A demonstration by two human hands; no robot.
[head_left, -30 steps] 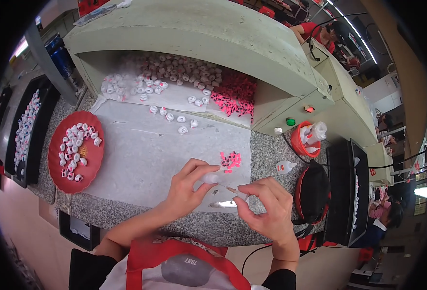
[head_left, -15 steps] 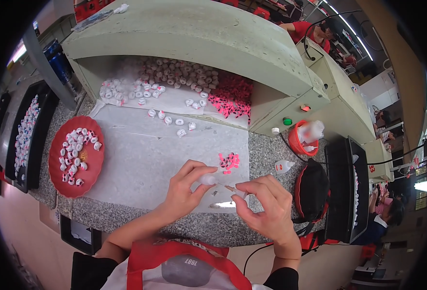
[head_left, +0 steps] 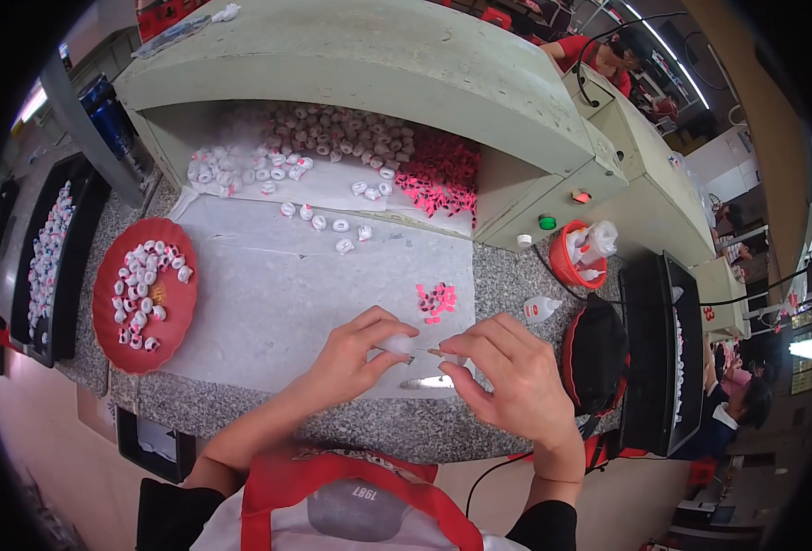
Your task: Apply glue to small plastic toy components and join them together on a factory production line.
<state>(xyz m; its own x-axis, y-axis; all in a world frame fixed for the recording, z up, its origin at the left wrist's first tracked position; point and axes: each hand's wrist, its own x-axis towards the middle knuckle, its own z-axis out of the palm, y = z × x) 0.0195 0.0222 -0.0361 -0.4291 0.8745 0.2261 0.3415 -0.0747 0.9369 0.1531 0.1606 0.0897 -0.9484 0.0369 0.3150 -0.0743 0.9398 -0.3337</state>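
Note:
My left hand (head_left: 355,355) is closed, pinching a small whitish rounded object (head_left: 398,344) between thumb and fingers. Its exact kind is too blurred to tell. My right hand (head_left: 507,375) is closed just to the right, fingertips gripping a thin brownish-tipped piece (head_left: 434,352) that points toward the rounded object. A fine pale line shows between the two. Just beyond my hands lies a small cluster of pink and black pieces (head_left: 437,301) on the white sheet (head_left: 268,303). A scalloped red plate (head_left: 103,303) at the left carries many small white ring-like parts with pink marks.
A pale green hooded box (head_left: 360,73) stands behind, sheltering heaps of white parts (head_left: 342,133) and pink pieces (head_left: 443,174). At the right are a white nozzle bottle (head_left: 541,309), red cup (head_left: 564,266), black pouch (head_left: 597,354) and black tray (head_left: 645,367). Another black tray (head_left: 57,275) stands left.
My right hand has shifted slightly right and its fingers have drawn closer together. My left hand has moved slightly right, still holding the rounded object.

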